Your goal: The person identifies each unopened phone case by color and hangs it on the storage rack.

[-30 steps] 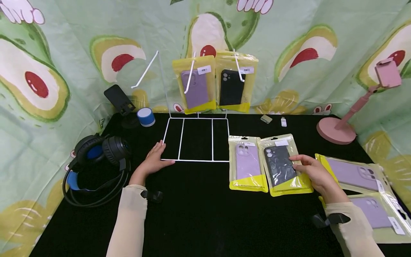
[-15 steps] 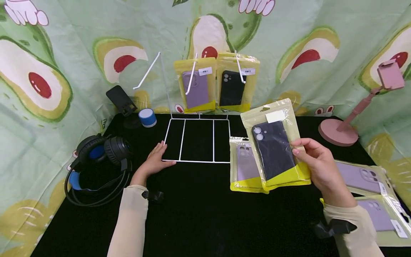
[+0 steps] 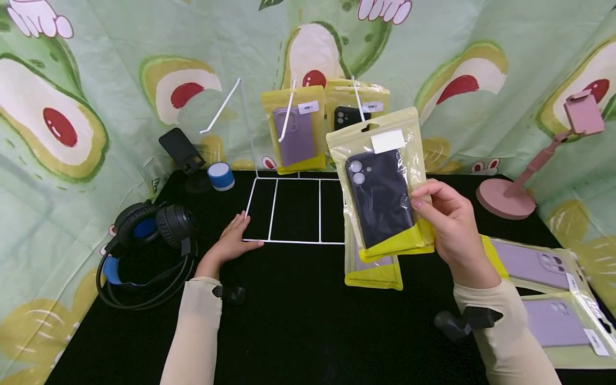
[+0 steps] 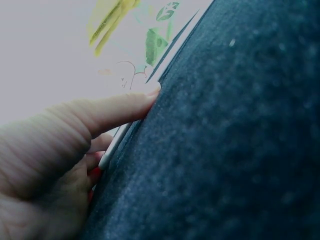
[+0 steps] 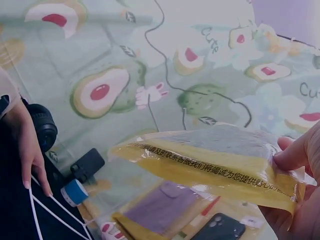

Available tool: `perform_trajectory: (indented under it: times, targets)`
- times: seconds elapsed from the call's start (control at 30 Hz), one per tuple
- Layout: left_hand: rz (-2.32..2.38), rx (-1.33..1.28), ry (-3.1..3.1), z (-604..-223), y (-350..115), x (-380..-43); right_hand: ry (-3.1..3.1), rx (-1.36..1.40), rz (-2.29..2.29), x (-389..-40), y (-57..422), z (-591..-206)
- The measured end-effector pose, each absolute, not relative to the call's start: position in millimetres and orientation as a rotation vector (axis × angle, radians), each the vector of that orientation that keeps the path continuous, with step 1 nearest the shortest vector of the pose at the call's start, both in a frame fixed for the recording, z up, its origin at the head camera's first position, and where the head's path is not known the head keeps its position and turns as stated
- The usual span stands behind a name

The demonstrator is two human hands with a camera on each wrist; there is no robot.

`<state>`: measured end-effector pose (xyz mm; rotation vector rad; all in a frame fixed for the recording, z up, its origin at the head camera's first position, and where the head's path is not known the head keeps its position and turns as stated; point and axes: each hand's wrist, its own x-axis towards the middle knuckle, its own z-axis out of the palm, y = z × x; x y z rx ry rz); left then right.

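Note:
My right hand [image 3: 449, 230] pinches the right edge of a clear-and-yellow pouch [image 3: 397, 243] with a black phone case [image 3: 380, 198] inside. The pouch is raised and slightly tilted, in front of the right hook of a white wire rack [image 3: 293, 241]. Behind it, a pouch with a black case [image 3: 344, 115] hangs there, partly hidden. A purple-case pouch [image 3: 294, 133] hangs on the middle hook; the left hook [image 3: 218, 107] is bare. Below the held pouch lies another purple-case pouch [image 3: 372, 278], mostly covered. My left hand [image 3: 231, 246] rests on the rack's front left corner, thumb [image 4: 125, 107] along the wire.
Headphones [image 3: 175, 222], a blue-and-white cylinder [image 3: 221, 176] and a black phone stand [image 3: 180, 149] are at the left. Two more purple-case pouches [image 3: 553, 321] lie at the right, near a pink phone stand [image 3: 506, 198]. A patterned curtain [image 3: 457, 21] hangs behind the black table.
My right hand has picked the black-case pouch up from the table and carried it up and leftward to the rack's right hook. The left hand stays on the rack.

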<state>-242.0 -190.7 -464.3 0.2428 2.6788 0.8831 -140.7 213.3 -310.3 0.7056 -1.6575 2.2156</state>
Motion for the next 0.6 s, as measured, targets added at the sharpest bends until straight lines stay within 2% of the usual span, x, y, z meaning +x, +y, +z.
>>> perform_trajectory:
  times: [0.27,0.6]
  targets:
    - [0.879,0.246,2.680,-464,-190,-241,-1.752,0.397,2.287,-168,210,-315]
    - [0.872,0.244,2.690,-464,-190,-241,-1.718,0.145,2.253,-238,193,-320]
